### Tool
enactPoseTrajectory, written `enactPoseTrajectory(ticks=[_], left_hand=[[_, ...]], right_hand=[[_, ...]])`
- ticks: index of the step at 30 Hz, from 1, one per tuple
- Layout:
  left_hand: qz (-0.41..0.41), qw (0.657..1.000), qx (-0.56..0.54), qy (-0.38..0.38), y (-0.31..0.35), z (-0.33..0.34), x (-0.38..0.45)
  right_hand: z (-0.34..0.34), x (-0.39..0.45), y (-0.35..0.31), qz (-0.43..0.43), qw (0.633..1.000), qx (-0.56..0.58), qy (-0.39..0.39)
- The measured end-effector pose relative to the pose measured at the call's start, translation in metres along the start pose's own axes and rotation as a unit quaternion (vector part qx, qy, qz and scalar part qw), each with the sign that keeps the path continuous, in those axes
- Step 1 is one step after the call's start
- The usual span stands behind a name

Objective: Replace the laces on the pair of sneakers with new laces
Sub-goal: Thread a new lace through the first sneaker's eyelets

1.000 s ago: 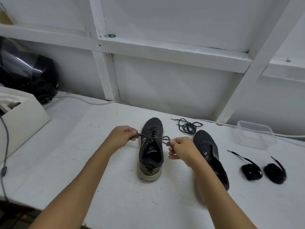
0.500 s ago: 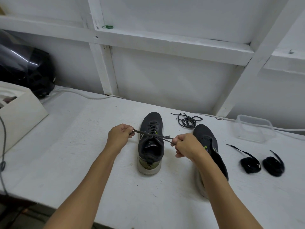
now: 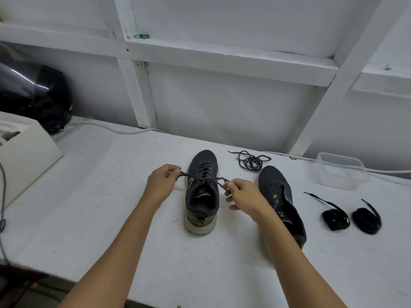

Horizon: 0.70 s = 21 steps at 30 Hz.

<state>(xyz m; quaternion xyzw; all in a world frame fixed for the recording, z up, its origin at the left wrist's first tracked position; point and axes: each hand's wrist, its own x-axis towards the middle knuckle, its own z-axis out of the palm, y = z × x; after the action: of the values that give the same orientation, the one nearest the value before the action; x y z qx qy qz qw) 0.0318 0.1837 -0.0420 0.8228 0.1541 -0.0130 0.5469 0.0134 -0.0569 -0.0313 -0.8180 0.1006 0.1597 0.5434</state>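
Note:
A dark grey sneaker [image 3: 201,196] stands upright on the white table [image 3: 89,207], toe pointing away, with a grey lace [image 3: 205,179] threaded through it. My left hand [image 3: 162,182] pinches one end of this lace to the shoe's left. To the shoe's right, my right hand [image 3: 243,196] pinches the other end, and the lace stretches taut between them. The second sneaker [image 3: 280,196], without a lace, lies to the right, partly behind my right forearm. A loose grey lace [image 3: 251,162] lies behind it. Two coiled black laces [image 3: 335,218] [image 3: 366,220] rest at the right.
A clear plastic container [image 3: 341,171] sits at the back right. A white box [image 3: 24,156] and a black glossy object [image 3: 35,96] stand at the left. A white cable [image 3: 111,130] runs along the wall, and a grey cord [image 3: 3,196] hangs at the left edge.
Both hands have pulled the lace ends outward and slightly apart, and the knot over the sneaker has drawn flat. The camera view shifted a little.

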Motion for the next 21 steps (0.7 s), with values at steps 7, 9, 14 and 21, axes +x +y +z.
enactPoseTrajectory(ticks=[7,9,14,21], left_hand=[[-0.008,0.994,0.015,-0.106,-0.002,0.017,-0.020],[0.001,0.995,-0.014,-0.099,-0.006,0.024,-0.026],[-0.002,0.998,-0.037,-0.049,-0.006,0.018,-0.031],[-0.021,0.998,-0.031,-0.060,-0.013,-0.003,-0.035]], right_hand=[[0.031,-0.010,0.008,0.000,0.985,0.174,-0.004],[0.038,-0.016,0.006,-0.008,0.977,0.213,-0.005],[0.056,-0.026,0.000,-0.028,0.974,0.224,0.006],[0.080,-0.032,-0.003,-0.035,0.981,0.192,0.019]])
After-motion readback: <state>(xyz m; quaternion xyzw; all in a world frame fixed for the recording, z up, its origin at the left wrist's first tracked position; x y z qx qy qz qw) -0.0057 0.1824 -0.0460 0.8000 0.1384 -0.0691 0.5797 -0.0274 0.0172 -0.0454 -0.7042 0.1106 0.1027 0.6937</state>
